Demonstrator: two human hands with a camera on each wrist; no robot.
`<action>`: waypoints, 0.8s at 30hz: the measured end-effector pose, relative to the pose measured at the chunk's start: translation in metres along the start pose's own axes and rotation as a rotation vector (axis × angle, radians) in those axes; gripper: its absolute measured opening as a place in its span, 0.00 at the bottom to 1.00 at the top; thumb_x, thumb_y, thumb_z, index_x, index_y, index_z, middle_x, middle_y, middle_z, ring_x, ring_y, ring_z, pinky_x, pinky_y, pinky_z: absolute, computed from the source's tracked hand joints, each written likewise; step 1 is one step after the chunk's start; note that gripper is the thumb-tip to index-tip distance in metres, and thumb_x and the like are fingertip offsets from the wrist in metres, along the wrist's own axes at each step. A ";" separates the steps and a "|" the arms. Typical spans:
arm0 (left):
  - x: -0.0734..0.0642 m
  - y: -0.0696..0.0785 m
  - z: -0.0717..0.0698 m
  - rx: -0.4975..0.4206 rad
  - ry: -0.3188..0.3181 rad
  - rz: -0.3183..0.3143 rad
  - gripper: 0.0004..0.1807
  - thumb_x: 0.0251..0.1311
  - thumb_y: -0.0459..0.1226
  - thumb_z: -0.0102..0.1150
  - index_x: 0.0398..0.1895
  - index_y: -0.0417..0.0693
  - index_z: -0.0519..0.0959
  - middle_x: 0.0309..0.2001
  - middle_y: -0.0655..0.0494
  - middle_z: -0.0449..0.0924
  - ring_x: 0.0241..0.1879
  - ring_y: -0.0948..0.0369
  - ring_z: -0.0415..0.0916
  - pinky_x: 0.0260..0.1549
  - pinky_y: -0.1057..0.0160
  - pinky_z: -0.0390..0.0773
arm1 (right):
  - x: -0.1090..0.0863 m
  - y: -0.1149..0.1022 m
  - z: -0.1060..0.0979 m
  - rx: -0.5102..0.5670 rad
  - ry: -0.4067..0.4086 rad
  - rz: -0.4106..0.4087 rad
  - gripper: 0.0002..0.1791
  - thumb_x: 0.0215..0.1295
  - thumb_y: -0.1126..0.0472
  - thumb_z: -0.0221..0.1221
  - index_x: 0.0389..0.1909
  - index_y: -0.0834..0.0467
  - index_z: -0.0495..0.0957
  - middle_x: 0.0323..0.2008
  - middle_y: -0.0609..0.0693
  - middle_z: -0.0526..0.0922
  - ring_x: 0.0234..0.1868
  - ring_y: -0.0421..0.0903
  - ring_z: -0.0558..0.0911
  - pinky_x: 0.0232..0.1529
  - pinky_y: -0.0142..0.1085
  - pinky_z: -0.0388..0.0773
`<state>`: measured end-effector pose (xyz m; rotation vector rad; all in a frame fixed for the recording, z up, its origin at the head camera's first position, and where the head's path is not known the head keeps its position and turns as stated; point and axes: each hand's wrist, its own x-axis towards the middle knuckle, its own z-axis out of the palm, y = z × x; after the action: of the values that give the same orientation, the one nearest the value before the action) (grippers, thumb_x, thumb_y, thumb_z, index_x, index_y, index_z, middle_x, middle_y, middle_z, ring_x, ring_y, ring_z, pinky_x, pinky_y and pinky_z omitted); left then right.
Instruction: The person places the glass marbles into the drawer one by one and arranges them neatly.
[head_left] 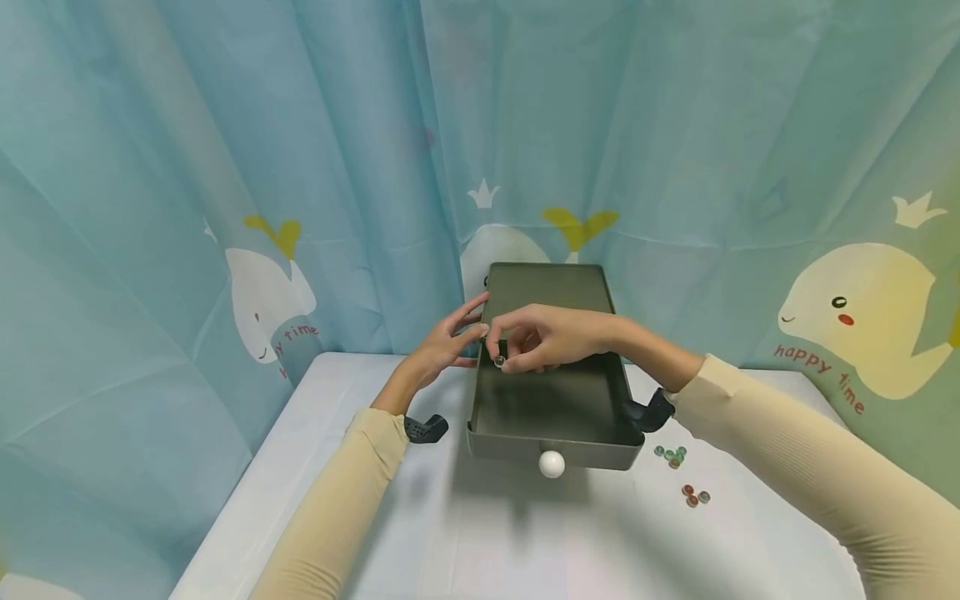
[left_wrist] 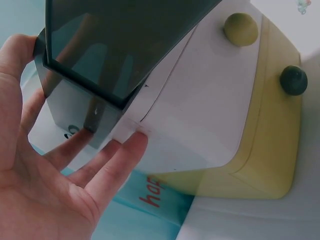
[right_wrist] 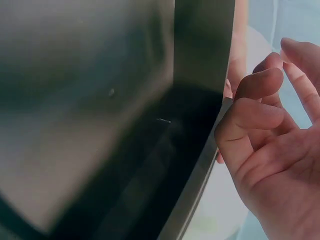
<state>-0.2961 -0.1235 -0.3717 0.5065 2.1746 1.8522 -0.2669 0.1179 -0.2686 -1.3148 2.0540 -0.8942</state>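
A small cabinet has its grey-green top drawer (head_left: 555,408) pulled out, its white knob (head_left: 552,464) at the front. Over the left part of this drawer, my right hand (head_left: 551,333) pinches a small glass marble (head_left: 499,361) between thumb and forefinger. The other fingers are curled in. My left hand (head_left: 438,346) is spread against the cabinet's left side, fingertips touching it. In the left wrist view, its fairly straight fingers (left_wrist: 117,170) reach the grey top section and the white section (left_wrist: 200,95) below. The right wrist view has the marble hidden by the fingers (right_wrist: 267,82).
Right of the cabinet, greenish marbles (head_left: 670,455) and reddish marbles (head_left: 692,500) lie in two small groups on the white table (head_left: 405,533). Below the white section is a yellow section (left_wrist: 270,125) with a dark green knob (left_wrist: 293,80). A blue curtain (head_left: 360,167) hangs behind.
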 end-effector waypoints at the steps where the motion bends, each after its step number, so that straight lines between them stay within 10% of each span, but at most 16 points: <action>1: 0.000 0.000 0.000 0.002 -0.002 0.002 0.34 0.75 0.49 0.57 0.80 0.76 0.59 0.79 0.51 0.54 0.73 0.48 0.63 0.56 0.41 0.79 | 0.001 0.001 0.000 -0.002 -0.004 0.001 0.08 0.74 0.62 0.60 0.50 0.52 0.77 0.26 0.59 0.77 0.23 0.51 0.73 0.25 0.35 0.70; 24: -0.004 0.001 -0.001 0.005 -0.021 0.022 0.34 0.76 0.47 0.54 0.81 0.72 0.57 0.79 0.47 0.53 0.74 0.46 0.60 0.57 0.40 0.78 | 0.010 0.003 0.008 0.000 -0.023 0.001 0.10 0.73 0.63 0.61 0.51 0.61 0.77 0.24 0.60 0.76 0.23 0.56 0.71 0.24 0.34 0.70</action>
<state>-0.2931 -0.1262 -0.3709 0.5507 2.1697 1.8447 -0.2669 0.1075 -0.2771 -1.3186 2.0375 -0.8749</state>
